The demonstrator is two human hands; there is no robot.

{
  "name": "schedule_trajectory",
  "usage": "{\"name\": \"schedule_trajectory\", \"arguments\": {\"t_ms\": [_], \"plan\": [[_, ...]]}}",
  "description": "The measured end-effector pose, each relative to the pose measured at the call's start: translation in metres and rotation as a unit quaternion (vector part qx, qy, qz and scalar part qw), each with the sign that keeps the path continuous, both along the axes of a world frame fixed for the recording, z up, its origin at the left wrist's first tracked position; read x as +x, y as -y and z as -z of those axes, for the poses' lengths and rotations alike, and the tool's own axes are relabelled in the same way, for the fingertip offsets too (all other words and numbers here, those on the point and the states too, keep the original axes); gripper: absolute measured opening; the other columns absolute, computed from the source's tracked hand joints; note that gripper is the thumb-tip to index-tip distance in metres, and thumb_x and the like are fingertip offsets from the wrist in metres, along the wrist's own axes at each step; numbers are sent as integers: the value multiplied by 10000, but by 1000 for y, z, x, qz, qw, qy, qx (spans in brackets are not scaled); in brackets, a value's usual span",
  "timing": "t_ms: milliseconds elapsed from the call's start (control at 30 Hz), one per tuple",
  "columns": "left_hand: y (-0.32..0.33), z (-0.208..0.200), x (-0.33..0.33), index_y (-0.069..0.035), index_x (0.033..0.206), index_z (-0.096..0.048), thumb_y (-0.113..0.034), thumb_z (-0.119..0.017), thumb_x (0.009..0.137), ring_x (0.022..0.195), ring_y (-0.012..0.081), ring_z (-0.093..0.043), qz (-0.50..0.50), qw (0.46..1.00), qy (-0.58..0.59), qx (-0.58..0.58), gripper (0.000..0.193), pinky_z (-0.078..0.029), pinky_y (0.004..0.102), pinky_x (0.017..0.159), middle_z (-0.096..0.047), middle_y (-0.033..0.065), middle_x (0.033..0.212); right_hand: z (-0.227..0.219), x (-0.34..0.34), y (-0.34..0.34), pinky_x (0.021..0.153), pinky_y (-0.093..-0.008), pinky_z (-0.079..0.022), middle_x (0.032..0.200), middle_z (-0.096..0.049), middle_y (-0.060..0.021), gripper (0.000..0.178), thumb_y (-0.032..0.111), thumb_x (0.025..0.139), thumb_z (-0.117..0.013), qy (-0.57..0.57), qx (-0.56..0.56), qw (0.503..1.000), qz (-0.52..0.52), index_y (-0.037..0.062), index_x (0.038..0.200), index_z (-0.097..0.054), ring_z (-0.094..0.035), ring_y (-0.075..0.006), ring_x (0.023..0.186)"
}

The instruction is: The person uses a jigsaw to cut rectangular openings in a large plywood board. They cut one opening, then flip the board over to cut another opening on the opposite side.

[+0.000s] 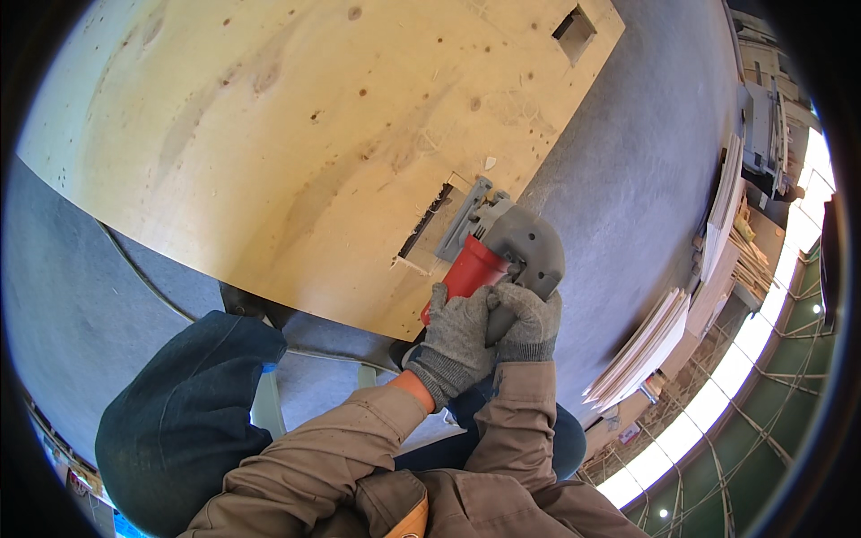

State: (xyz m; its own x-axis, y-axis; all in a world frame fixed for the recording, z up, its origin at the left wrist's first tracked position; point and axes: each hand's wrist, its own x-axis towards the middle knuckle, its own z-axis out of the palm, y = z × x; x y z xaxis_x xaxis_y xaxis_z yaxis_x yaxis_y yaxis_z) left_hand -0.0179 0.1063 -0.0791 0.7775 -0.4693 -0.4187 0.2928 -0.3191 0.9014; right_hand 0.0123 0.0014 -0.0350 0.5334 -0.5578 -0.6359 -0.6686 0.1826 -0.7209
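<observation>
A red and grey jigsaw rests with its metal base on a plywood sheet, near the sheet's right edge. My left hand, in a grey knit glove, is closed on the lower part of the red body, thumb up along its side. Close beside it, my right hand, gloved alike, grips the grey handle. The base lies right of a dark cut slot, with pale splinters at its ends. I cannot see the blade.
Toward the far right corner, the plywood has a square hole. A small wood chip lies on it. A cable runs over the grey floor under its near edge. Stacked boards stand at the right. My bent knee is at the left.
</observation>
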Motion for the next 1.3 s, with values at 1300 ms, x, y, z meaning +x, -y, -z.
{"name": "schedule_trajectory", "arguments": {"t_ms": [1300], "plan": [[-2, 1, -1, -97, 1219, -568, -246, -766, 723, 960, 365, -643, -12, 1000, 6, -1, 554, -334, 520, 1037, -670, 140, 997, 8, -6, 6, 602, -366, -572, 887, -687, -219, 389, -50, 719, -707, 14, 7, 1000, -17, -124, 1085, -599, -668, -275, 667]]}}
